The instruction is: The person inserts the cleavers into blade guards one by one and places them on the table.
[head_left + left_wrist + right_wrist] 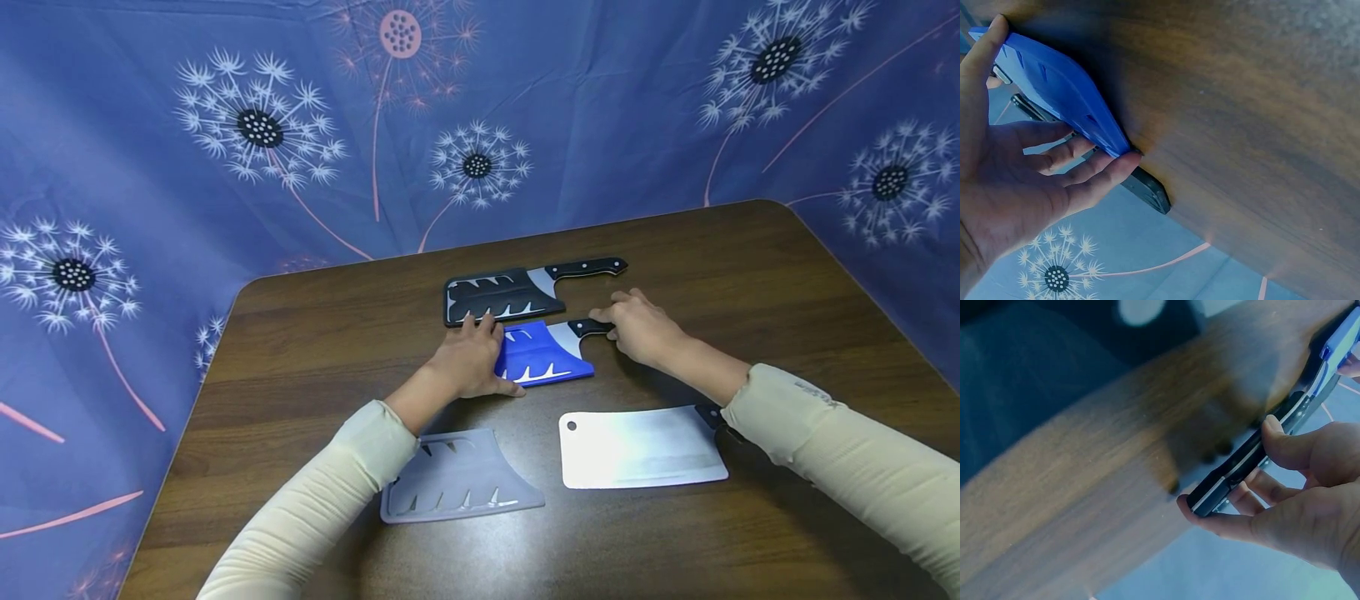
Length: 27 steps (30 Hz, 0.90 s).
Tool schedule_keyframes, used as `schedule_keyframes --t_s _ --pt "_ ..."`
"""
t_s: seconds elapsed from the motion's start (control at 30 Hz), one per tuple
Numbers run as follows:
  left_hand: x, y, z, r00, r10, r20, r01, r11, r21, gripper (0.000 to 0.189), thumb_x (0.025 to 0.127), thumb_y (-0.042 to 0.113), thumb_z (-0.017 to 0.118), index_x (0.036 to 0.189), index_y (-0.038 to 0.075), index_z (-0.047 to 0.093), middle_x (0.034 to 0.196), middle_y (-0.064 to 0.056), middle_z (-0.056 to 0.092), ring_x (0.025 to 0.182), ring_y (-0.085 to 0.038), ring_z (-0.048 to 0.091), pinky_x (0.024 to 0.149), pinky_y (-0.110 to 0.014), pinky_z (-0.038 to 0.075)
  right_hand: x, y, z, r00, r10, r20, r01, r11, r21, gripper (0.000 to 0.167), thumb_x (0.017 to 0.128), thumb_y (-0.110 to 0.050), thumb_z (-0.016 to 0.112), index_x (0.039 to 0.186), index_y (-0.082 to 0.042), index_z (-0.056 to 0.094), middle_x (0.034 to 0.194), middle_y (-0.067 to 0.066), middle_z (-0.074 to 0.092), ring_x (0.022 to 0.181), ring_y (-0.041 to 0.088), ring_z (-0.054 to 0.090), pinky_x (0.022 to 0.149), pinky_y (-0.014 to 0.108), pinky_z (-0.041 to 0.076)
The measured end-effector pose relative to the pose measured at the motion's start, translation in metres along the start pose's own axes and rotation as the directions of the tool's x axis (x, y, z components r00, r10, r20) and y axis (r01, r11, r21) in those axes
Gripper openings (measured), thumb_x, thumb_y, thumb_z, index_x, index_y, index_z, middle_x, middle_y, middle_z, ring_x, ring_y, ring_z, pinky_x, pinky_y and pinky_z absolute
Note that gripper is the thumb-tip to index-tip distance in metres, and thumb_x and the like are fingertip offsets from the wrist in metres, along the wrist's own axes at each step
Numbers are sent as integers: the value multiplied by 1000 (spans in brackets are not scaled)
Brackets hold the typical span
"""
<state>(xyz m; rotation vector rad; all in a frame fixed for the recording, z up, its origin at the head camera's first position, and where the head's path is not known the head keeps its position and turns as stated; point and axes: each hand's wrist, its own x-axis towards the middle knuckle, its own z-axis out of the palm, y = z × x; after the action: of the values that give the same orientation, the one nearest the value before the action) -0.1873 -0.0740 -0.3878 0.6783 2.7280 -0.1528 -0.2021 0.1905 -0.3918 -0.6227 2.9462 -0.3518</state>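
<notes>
A cleaver with a black handle (1244,459) has its blade inside a blue blade cover (536,358). My left hand (471,358) holds the cover's left end, thumb on the near edge and fingertips on the far edge, as the left wrist view shows. With thumb and fingers, my right hand (641,329) grips the handle. Just beyond lies a second cleaver (585,268) in a black blade cover (498,296). Closer to me, a grey blade cover (465,479) lies beneath my left forearm, and a bare cleaver (641,450) has its handle partly hidden by my right sleeve.
Everything rests on a brown wooden table (300,350) with rounded far corners. Behind it and along the sides hangs a blue cloth (600,108) printed with dandelions.
</notes>
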Motion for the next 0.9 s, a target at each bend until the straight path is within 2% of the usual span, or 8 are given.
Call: schedule_keyframes --t_s 0.27,0.43,0.7,0.9 --pt "-2 0 0 1000 -10 14 10 1000 -4 113 72 80 55 152 6 26 157 -17 20 141 -44 22 108 -56 29 -2 -2 1 1000 8 6 -7 1000 -16 50 79 13 67 127 -3 62 131 33 49 118 51 44 83 69 42" --pt "-3 0 1 1000 -6 23 6 1000 7 113 73 84 49 153 7 23 157 -17 19 141 -44 21 108 -57 29 -4 -2 3 1000 3 3 -3 1000 -10 51 80 12 67 128 -2 61 129 31 50 116 48 44 82 71 41" --pt "-7 0 -1 1000 -4 -13 4 1000 -1 109 75 84 47 154 13 22 157 -14 20 140 -44 22 104 -62 30 -9 -3 -2 1000 27 6 -27 1000 11 52 85 2 68 135 -4 55 135 31 45 125 52 37 88 75 33" --pt "-14 -1 -6 999 1 -48 -1 1000 1 101 79 78 48 154 15 23 155 -14 23 139 -43 25 103 -64 31 -21 -7 -15 998 14 -61 -13 1000 19 48 84 -1 71 131 -4 59 126 26 51 118 44 42 92 74 30"
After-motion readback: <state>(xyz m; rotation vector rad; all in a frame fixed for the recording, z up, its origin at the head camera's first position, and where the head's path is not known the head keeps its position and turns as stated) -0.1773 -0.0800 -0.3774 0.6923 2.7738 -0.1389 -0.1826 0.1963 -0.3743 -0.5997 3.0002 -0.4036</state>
